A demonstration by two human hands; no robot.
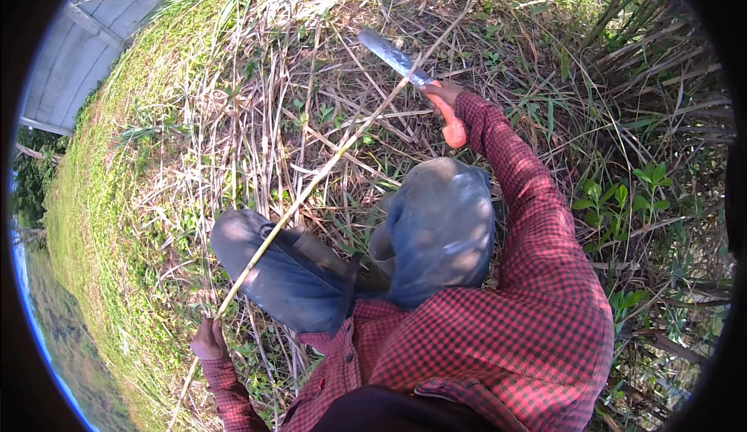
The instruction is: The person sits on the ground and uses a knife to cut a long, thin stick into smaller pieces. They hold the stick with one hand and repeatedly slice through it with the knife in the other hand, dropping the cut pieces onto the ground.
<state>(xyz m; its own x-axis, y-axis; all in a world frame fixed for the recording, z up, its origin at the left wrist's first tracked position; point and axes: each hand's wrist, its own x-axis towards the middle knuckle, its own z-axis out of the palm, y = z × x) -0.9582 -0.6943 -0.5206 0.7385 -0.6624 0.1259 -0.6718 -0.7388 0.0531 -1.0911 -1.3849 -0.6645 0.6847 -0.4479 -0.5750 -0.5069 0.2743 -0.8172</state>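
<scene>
A long, thin yellowish cane stalk (pixel 323 171) runs slantwise from the lower left up to the far right, passing over my left knee. My left hand (pixel 208 340) is closed round its lower part. In my right hand (pixel 442 92) is a machete (pixel 393 57) with a broad metal blade and an orange handle, which the fingers wrap. The blade points up and to the left, and the stalk crosses it near the handle. Whether the two touch I cannot tell.
Cut dry stalks (pixel 264 113) lie strewn over the grass ahead of my bent knees (pixel 440 222). Tall grass clumps (pixel 661 66) stand at the right, above a leafy green plant (pixel 622 195). A grey panelled wall (pixel 93 35) rises at the far left.
</scene>
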